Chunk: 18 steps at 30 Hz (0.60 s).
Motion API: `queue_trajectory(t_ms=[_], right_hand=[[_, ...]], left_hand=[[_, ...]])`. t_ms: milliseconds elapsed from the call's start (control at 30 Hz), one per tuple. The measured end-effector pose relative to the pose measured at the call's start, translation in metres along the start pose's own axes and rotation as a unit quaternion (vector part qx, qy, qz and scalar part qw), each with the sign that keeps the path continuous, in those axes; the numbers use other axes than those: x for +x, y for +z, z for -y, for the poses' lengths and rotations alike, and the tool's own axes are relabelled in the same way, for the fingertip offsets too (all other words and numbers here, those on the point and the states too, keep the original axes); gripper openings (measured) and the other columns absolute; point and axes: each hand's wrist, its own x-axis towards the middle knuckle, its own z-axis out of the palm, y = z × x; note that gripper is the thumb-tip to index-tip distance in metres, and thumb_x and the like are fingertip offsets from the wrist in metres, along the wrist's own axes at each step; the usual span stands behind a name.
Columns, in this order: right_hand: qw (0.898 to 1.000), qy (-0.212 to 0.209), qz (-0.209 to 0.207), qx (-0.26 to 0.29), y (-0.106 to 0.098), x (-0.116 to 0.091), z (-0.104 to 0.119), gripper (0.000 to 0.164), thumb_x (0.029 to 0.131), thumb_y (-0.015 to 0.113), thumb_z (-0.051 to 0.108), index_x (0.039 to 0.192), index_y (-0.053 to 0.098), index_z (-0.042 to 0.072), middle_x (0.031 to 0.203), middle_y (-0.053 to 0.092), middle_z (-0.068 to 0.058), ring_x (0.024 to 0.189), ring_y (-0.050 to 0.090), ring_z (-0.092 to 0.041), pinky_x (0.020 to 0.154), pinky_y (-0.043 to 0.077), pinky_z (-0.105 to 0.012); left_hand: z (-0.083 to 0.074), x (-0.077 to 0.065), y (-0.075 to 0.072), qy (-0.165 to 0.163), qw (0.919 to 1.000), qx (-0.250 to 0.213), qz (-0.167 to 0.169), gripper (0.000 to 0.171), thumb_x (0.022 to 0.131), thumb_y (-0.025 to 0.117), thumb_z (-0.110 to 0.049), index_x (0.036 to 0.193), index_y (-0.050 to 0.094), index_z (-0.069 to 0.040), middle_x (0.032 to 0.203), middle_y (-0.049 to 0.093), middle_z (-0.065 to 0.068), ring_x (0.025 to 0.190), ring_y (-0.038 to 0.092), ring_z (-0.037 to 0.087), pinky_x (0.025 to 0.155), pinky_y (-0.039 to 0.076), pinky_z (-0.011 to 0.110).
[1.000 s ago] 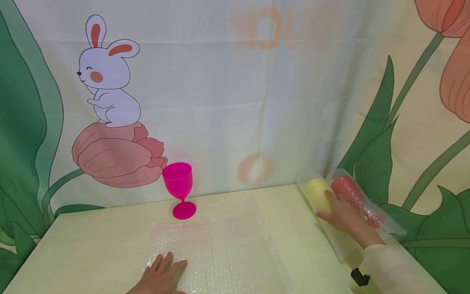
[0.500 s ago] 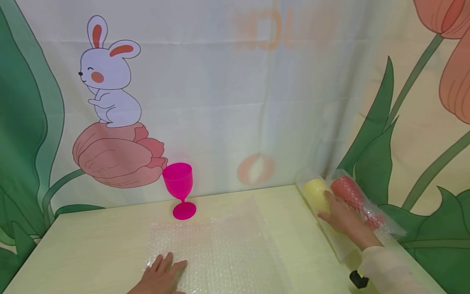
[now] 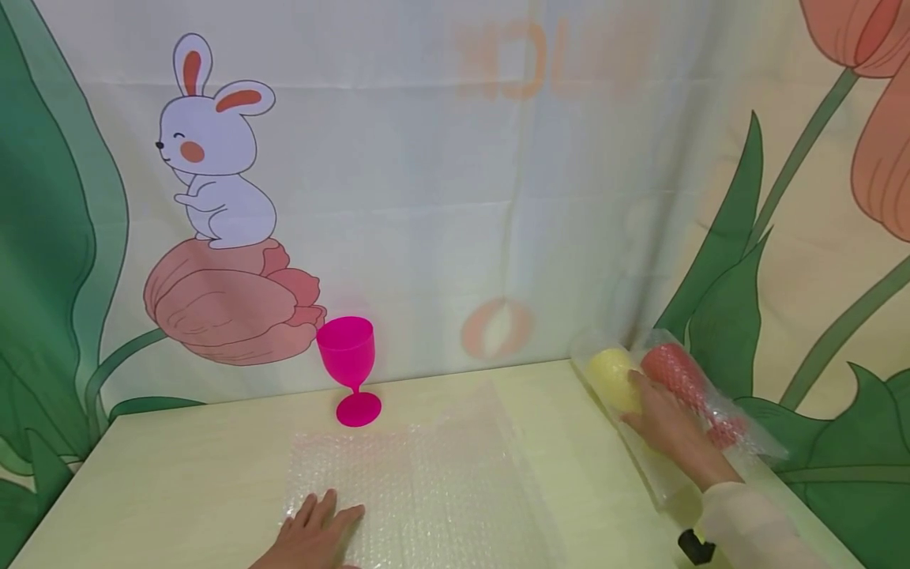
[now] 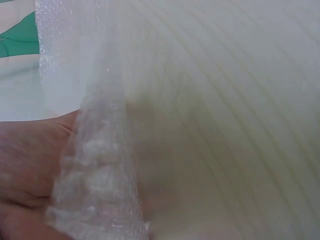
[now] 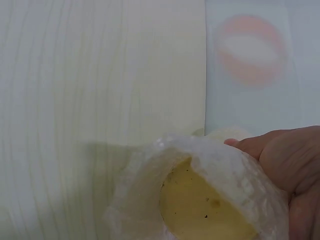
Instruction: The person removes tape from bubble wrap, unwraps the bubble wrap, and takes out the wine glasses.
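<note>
My left hand (image 3: pixel 309 537) lies on a flat sheet of bubble wrap (image 3: pixel 441 490), fingers spread, near the front of the table. In the left wrist view, a strip of bubble wrap (image 4: pixel 100 165) covers part of that hand (image 4: pixel 30 165). At the right, my right hand (image 3: pixel 671 427) curves over a yellow goblet (image 3: pixel 610 378) rolled in bubble wrap, thumb on its left side. The right wrist view shows the goblet's round yellow base (image 5: pixel 202 205) inside the wrap's open end. Beyond the sheet stands an upright pink goblet (image 3: pixel 348 352).
A red goblet (image 3: pixel 671 367) in bubble wrap lies just right of the yellow one, along the table's right side. A printed cloth backdrop (image 3: pixel 426 197) hangs behind the table (image 3: pixel 163 474). A small black object (image 3: pixel 695 547) shows by the right sleeve.
My right thumb has drawn slightly inward against the wrapped yellow goblet. The left hand stays on the sheet, and the view has shifted a little.
</note>
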Motion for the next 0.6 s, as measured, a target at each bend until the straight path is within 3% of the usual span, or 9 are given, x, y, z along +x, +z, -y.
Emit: queue_trajectory(t_ms=[300,600], right_hand=[[1.000,-0.011,-0.025,0.014,-0.002,-0.007,0.000,0.073,0.094,0.076,0.011,0.150,0.035,-0.011,0.144,0.046,-0.039,0.125,0.052,-0.055,0.100,0.046,-0.067],[0.999,-0.011,-0.052,0.012,-0.005,-0.016,0.007,0.069,0.091,0.078,0.008,0.145,0.040,-0.013,0.138,0.051,-0.040,0.118,0.058,-0.054,0.096,0.049,-0.066]], left_hand=[[0.000,-0.001,-0.002,0.022,0.9996,-0.012,-0.010,0.078,0.087,0.077,-0.052,0.143,0.053,-0.004,0.153,0.034,0.039,0.140,0.026,0.067,0.105,0.024,0.082],[0.021,0.015,0.015,0.020,0.9996,-0.017,-0.012,0.092,0.082,0.072,-0.069,0.146,0.051,-0.006,0.155,0.033,0.037,0.141,0.025,0.066,0.104,0.023,0.083]])
